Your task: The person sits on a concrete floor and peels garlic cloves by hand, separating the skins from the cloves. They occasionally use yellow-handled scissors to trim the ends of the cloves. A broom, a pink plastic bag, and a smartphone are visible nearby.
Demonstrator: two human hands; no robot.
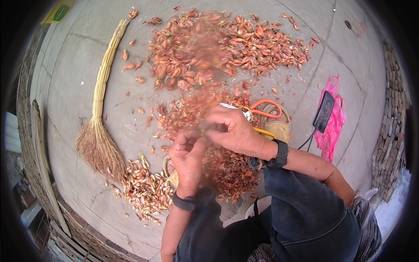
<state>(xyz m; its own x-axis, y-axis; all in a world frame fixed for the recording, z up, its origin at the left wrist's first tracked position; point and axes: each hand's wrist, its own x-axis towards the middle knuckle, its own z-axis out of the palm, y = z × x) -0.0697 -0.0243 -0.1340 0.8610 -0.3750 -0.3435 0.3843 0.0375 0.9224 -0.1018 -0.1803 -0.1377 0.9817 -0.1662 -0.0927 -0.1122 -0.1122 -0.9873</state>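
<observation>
My left hand (188, 154) and my right hand (234, 129) meet at the fingertips over a heap of loose reddish-brown skins (235, 170). Pinched between them is a small yellowish-green piece (202, 127), too blurred to name. Beyond the hands spreads a large pile of reddish, unpeeled shallot-like bulbs (262, 46). A smaller pile of paler, peeled bulbs (147, 190) lies beside my left foot. Orange and yellow looped handles (278, 108), perhaps of scissors, stick out behind my right hand, which hides the rest of them.
A straw broom (103, 75) lies on the concrete floor to the left, its bristles touching the peeled pile. At right, a phone (325, 111) with a cable rests on a pink plastic bag (334, 137). Stacked bricks (386, 124) line the right edge; a wooden plank (45, 160) lies left.
</observation>
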